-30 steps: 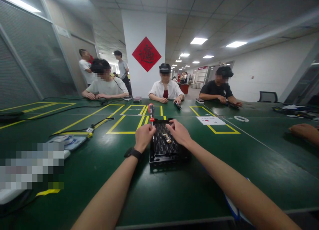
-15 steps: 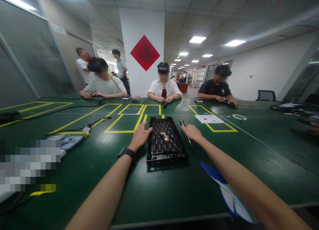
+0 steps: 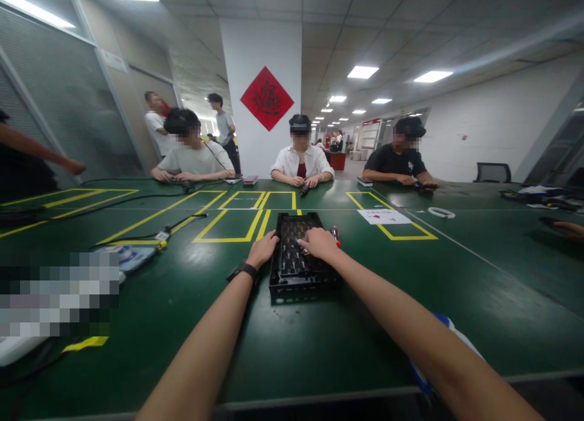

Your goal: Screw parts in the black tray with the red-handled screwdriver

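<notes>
A black rectangular tray [image 3: 292,283], its floor dotted with many small raised parts, lies on the green table in front of me. My left hand [image 3: 263,249] grips its left edge, fingers round the side wall. Reaching over the tray, my right hand [image 3: 319,243] has its fingertips closed at the small brass-coloured metal piece inside, which the fingers mostly cover. A screwdriver [image 3: 336,233] with a red and black handle lies just beyond the right hand, by the tray's right side; its shaft is hidden.
Yellow tape [image 3: 223,240] marks rectangles on the table. A paper sheet [image 3: 384,216] and a white ring [image 3: 441,212] lie to the right. A blue-and-white object [image 3: 456,333] is partly behind my right forearm. Cables [image 3: 182,223] run at left. Three people sit opposite.
My right hand has let go of the screwdriver and moved left over the tray, onto the small metal piece. My left hand has closed on the tray's edge. An arm has appeared at far left.
</notes>
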`<state>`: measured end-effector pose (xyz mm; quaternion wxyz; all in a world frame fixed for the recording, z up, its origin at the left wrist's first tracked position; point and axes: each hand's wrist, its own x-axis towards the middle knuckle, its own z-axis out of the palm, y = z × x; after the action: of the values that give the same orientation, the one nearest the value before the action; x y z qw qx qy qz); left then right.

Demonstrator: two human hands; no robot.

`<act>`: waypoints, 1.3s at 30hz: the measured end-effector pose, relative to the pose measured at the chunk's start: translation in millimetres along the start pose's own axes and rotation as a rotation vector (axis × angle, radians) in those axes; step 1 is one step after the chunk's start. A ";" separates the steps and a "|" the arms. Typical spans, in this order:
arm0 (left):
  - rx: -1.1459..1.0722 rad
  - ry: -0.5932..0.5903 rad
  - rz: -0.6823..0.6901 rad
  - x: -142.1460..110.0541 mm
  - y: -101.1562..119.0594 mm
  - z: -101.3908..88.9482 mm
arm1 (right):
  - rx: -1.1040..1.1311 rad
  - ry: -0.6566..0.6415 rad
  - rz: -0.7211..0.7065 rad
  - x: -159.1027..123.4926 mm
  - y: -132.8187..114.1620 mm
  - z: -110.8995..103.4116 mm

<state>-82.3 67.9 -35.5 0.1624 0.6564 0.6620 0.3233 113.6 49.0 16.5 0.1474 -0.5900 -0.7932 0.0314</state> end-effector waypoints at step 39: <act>-0.130 0.079 0.149 6.7 -0.4 14.8 | 0.608 -0.353 -0.569 -50.8 13.8 -17.2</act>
<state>-73.6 77.7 -45.3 0.1538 0.6787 0.5949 0.4023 144.3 3.0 19.8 0.1791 -0.2638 -0.8917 0.3213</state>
